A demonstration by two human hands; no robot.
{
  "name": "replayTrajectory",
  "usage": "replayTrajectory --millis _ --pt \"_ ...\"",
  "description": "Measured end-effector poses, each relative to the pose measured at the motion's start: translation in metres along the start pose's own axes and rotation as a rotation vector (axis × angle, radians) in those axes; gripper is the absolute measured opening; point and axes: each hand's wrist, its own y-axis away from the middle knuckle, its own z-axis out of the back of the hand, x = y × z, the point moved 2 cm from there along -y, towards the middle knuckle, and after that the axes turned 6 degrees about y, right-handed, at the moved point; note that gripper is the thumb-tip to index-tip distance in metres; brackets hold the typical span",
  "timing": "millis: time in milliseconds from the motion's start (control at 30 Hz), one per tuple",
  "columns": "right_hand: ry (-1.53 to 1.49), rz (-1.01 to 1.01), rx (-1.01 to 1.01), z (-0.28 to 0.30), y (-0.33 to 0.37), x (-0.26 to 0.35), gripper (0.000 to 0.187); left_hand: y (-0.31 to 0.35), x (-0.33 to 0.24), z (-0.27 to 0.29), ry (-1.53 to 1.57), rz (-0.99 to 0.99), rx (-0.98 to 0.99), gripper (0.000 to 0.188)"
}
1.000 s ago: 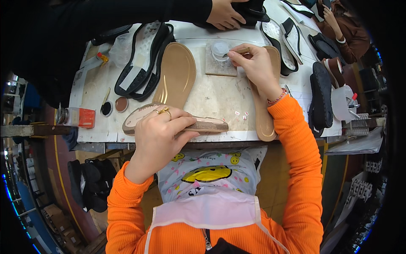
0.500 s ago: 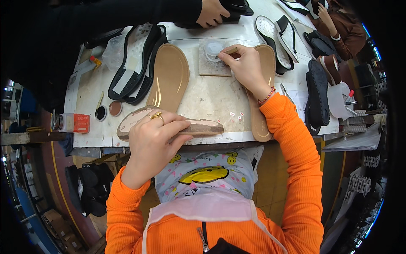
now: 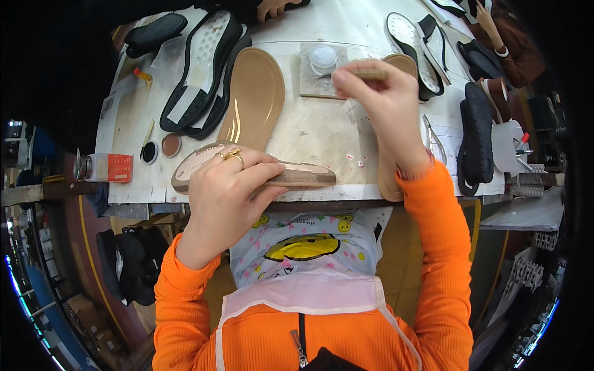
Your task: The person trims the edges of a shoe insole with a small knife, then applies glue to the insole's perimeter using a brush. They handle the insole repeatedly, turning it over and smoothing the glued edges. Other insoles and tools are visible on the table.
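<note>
My left hand (image 3: 224,188) is closed around a shoe footbed (image 3: 309,175), tilted on edge, with a speckled brown rim and pale pink face. My right hand (image 3: 390,105) pinches a short tan stick-like tool (image 3: 372,75); motion blurs it and its tip cannot be made out. Just left of those fingers, a small round pot (image 3: 322,57) with whitish contents stands on a square tile (image 3: 318,88). A tan insole (image 3: 263,86) lies flat beyond my left hand. Another tan insole (image 3: 389,185) is partly hidden beneath my right hand and forearm.
Black soles (image 3: 201,74) lie at the left, near open pots of black (image 3: 149,152) and brown (image 3: 171,144) paste. More black soles (image 3: 477,133), tweezers (image 3: 435,139) and a white container (image 3: 508,147) are at the right. Other people's hands (image 3: 272,8) show across the table.
My right hand has lifted away from the pot toward me and to the right, with the tool in its fingers. My left hand still holds the footbed. The co-worker's hand at the top has shifted left.
</note>
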Motion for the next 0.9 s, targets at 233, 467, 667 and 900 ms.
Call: replayTrajectory --millis 233,467,667,900 --pt "-0.279 -0.072 0.117 -0.037 0.078 0.017 0.008 -0.003 -0.001 0.001 0.011 0.007 0.004 0.023" --pt "-0.251 -0.027 0.114 -0.049 0.096 -0.001 0.006 -0.002 -0.001 -0.001 0.012 0.001 -0.006 0.024" --pt "-0.138 0.107 0.016 -0.056 0.097 -0.002 0.007 -0.001 0.001 -0.001 0.02 0.01 -0.009 0.024" --pt "-0.152 0.091 0.015 -0.056 0.098 -0.001 0.007 -0.002 0.001 -0.001 0.013 0.006 -0.018 0.024"
